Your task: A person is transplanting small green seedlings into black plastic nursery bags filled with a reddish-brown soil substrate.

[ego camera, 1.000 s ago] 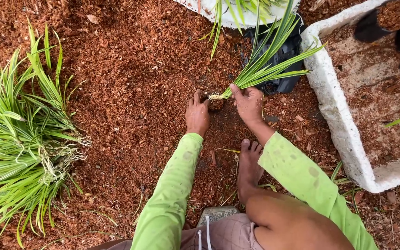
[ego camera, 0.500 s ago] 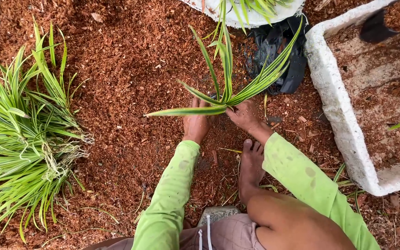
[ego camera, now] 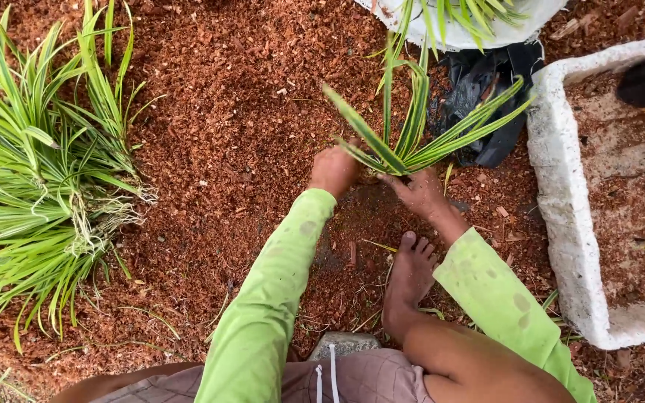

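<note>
Reddish-brown coir mulch (ego camera: 210,149) is covering the ground. Well left of the striped plantlet (ego camera: 404,142), a heap of uprooted green plants (ego camera: 39,201) is lying. A white foam box (ego camera: 561,194) is sitting right of it, a black plastic bag (ego camera: 479,104) just behind. The plantlet is being held upright at its base, gripped by the left hand (ego camera: 334,168) and right hand (ego camera: 419,192); a bare foot (ego camera: 410,272) is resting below.

Lime-green long sleeves (ego camera: 270,298) with dirt smudges, checked grey-brown shorts (ego camera: 352,380), white drawstrings, barefoot
</note>
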